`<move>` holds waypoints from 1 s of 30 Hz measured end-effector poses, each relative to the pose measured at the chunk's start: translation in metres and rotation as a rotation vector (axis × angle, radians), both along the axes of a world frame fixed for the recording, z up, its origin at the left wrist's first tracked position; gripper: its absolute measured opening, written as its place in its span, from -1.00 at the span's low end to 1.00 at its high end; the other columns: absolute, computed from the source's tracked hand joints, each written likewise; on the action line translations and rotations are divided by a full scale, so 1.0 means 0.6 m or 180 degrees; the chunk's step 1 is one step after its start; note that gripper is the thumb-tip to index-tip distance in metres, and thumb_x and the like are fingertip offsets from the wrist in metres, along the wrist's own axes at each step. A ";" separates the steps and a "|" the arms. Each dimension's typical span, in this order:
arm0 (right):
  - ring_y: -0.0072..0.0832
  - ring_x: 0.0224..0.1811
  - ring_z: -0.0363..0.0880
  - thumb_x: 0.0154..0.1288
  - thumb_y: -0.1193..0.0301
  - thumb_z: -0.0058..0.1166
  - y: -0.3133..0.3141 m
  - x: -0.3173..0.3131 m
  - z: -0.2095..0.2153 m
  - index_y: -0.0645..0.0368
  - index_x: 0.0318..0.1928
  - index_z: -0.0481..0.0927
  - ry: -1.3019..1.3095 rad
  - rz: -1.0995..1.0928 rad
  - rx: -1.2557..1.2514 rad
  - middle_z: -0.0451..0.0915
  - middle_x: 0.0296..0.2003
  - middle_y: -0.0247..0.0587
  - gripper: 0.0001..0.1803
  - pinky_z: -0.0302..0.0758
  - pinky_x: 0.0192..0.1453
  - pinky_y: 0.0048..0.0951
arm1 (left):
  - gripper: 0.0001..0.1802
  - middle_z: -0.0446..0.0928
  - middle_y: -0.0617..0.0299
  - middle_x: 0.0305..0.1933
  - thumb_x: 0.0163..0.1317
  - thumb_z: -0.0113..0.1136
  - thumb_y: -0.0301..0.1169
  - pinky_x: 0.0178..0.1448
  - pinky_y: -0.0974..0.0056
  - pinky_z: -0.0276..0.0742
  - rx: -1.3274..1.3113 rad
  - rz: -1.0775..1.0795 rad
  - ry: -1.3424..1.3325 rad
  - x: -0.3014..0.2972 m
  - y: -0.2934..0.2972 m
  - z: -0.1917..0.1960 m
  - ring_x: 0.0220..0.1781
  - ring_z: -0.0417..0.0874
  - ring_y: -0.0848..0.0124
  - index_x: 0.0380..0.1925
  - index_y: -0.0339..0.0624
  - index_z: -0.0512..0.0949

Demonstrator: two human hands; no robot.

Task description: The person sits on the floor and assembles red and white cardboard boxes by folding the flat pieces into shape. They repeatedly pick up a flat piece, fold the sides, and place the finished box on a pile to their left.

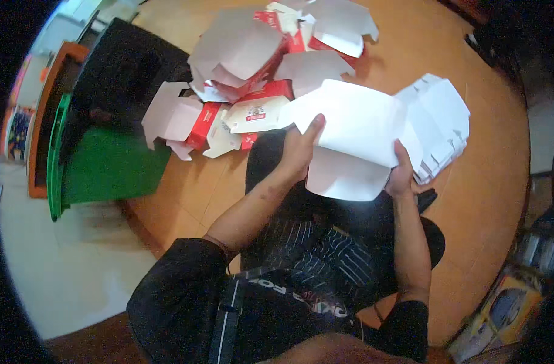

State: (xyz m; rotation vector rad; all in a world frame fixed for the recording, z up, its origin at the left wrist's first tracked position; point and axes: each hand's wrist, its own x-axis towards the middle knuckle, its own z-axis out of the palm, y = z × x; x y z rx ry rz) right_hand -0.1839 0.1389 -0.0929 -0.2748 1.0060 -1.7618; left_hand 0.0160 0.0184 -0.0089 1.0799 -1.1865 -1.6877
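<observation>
A white cardboard box (356,121), partly folded with its plain inside showing, is held above my lap. My left hand (300,147) grips its left side, thumb on top and fingers hidden beneath. At the right corner, my right hand (402,171) pinches the card, its thumb pointing up along the edge. Just past the box on the right lies a stack of flat white box blanks (441,118). Beyond my left hand, several red and cream boxes with open flaps (261,115) sit in a loose heap on the orange-brown floor.
A black and green bin-like container (116,167) stands at the left, beside an orange-brown wooden frame (40,139). Pale tiles (95,279) cover the lower left. A yellow printed package (504,309) is at the lower right. My dark-clothed legs (268,164) lie under the box.
</observation>
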 end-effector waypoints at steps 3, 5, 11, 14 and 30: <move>-0.21 0.35 0.33 0.51 0.00 -0.18 -0.007 0.019 0.034 0.26 0.36 0.26 0.0158 0.0139 -0.0706 0.40 0.30 -0.08 -0.34 0.26 0.44 -0.17 | -0.31 0.58 0.07 -0.08 0.28 0.30 0.02 -0.10 0.17 0.58 0.0098 -0.0093 -0.0443 0.049 -0.043 0.035 -0.16 0.60 0.33 0.08 -0.45 0.48; -0.26 0.35 0.32 0.53 -0.02 -0.23 -0.010 0.013 0.041 0.23 0.30 0.32 0.0333 0.0324 -0.1071 0.41 0.28 -0.13 -0.38 0.27 0.41 -0.16 | -0.42 0.52 0.22 -0.27 0.30 0.25 0.08 -0.35 0.27 0.53 0.0054 0.0233 -0.0255 0.097 -0.093 0.055 -0.41 0.51 0.42 -0.19 -0.34 0.55; -0.37 0.14 0.51 0.53 0.12 -0.06 -0.017 -0.066 0.048 0.20 0.06 0.49 0.1236 0.0210 0.0239 0.54 0.03 -0.19 -0.60 0.50 0.15 -0.31 | -0.17 0.41 -0.07 0.30 0.45 -0.16 0.19 0.35 0.09 0.46 -0.0568 0.1482 -0.0291 0.343 -0.229 0.147 0.27 0.50 0.10 0.37 -0.36 0.22; -0.46 0.01 0.57 0.46 0.22 0.06 -0.043 -0.133 0.054 0.21 0.00 0.54 0.1983 0.0218 0.0877 0.57 -0.06 -0.25 -0.68 0.53 0.00 -0.42 | -0.01 0.18 -0.20 0.47 0.37 -0.35 0.38 0.46 -0.22 0.25 -0.0234 0.1362 0.0242 0.461 -0.300 0.110 0.44 0.29 -0.16 0.47 -0.25 0.06; 0.01 0.29 0.41 0.12 0.14 0.32 -0.200 -0.273 -0.151 -0.14 0.34 0.40 0.5331 0.0943 0.1657 0.31 0.32 0.06 -0.26 0.42 0.36 -0.14 | -0.59 0.50 -0.09 0.23 0.29 0.12 -0.42 0.42 0.08 0.28 -0.2595 -0.0237 -0.2565 0.194 -0.009 -0.049 0.34 0.46 0.04 0.14 -0.28 0.49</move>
